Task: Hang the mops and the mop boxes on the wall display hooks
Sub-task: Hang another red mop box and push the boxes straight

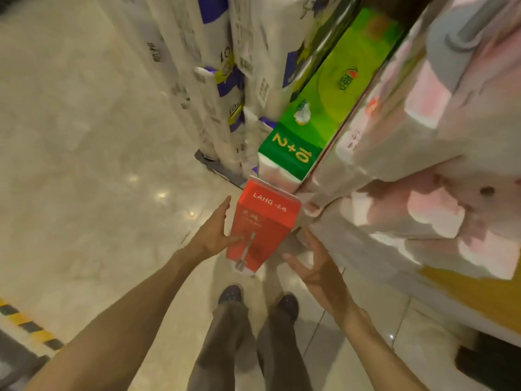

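Note:
A tall red mop box [263,224] with white lettering and a mop picture stands upright on the tiled floor, leaning toward the stacked goods. My left hand [215,231] is flat against the box's left side, fingers straight. My right hand [313,263] is spread just to the right of the box, fingers straight, not clearly touching it. No wall hooks are in view.
Green tissue packs [318,114] and white-and-purple paper roll packs [222,88] are stacked behind the box. Pink-and-white packs [423,165] fill the shelving on the right. My shoes [231,294] stand just below the box. Yellow-black hazard tape [25,323] marks the floor at lower left.

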Available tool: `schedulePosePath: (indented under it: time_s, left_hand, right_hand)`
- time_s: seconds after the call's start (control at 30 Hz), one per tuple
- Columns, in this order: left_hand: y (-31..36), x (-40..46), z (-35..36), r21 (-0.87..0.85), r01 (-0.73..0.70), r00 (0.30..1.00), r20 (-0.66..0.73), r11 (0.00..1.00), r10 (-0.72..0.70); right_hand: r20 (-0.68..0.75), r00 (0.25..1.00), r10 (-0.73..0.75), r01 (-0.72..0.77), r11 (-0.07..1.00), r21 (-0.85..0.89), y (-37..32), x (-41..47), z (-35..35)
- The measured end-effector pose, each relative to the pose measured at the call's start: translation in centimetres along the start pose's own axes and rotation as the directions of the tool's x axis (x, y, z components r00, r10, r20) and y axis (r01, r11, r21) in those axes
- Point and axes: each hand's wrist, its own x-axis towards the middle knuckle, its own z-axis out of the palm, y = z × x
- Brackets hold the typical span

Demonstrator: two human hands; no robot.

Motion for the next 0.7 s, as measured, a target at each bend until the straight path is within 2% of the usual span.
schedulePosePath:
  time_s: [0.07, 0.17, 0.27, 0.33, 0.47, 0.53, 0.6, 0.7]
  left_hand:
    - [-0.7, 2.6, 0.2, -0.002, -0.071, 0.995, 0.067, 0.997, 0.071]
    - [0.5, 5.7, 0.5, -0.111, -0.177, 0.960, 0.199, 0.978, 0.196]
    - [-1.0, 8.9, 0.0, -0.010, -0.093, 0.970, 0.224, 0.996, 0.093]
    - [-1.7, 9.6, -0.3, 0.053, -0.099, 0.964, 0.251, 0.994, 0.083]
    - [-2.5, 10.0, -0.3, 0.010, -0.106, 0.970, 0.222, 0.994, 0.101]
    - [-3.0, 10.2, -0.1, -0.021, -0.123, 0.968, 0.218, 0.992, 0.125]
    - [-3.3, 10.2, 0.0, -0.018, -0.131, 0.968, 0.214, 0.991, 0.132]
    - [-3.6, 10.3, 0.3, -0.029, -0.123, 0.971, 0.201, 0.992, 0.126]
  right_hand:
    - [-0.011, 1.000, 0.013, -0.013, 0.999, 0.039, 0.3, 0.9, 0.6]
    - [-0.045, 0.997, 0.068, -0.063, 0.992, 0.108, 1.2, 1.9, 1.4]
    - [-0.063, 0.996, 0.071, -0.063, 0.992, 0.113, 2.8, 2.7, 2.1]
    - [-0.024, 0.998, 0.066, -0.064, 0.995, 0.080, 2.9, 3.2, 2.4]
    - [0.013, 1.000, -0.009, 0.008, 0.997, 0.074, 2.4, 4.9, 2.7]
    - [0.025, 0.999, -0.043, 0.039, 0.989, 0.146, 2.5, 6.0, 3.0]
    - [0.020, 0.999, -0.029, 0.022, 0.964, 0.264, 2.2, 7.3, 3.5]
    - [-0.037, 0.999, 0.030, -0.017, 0.948, 0.317, 1.7, 9.0, 4.4]
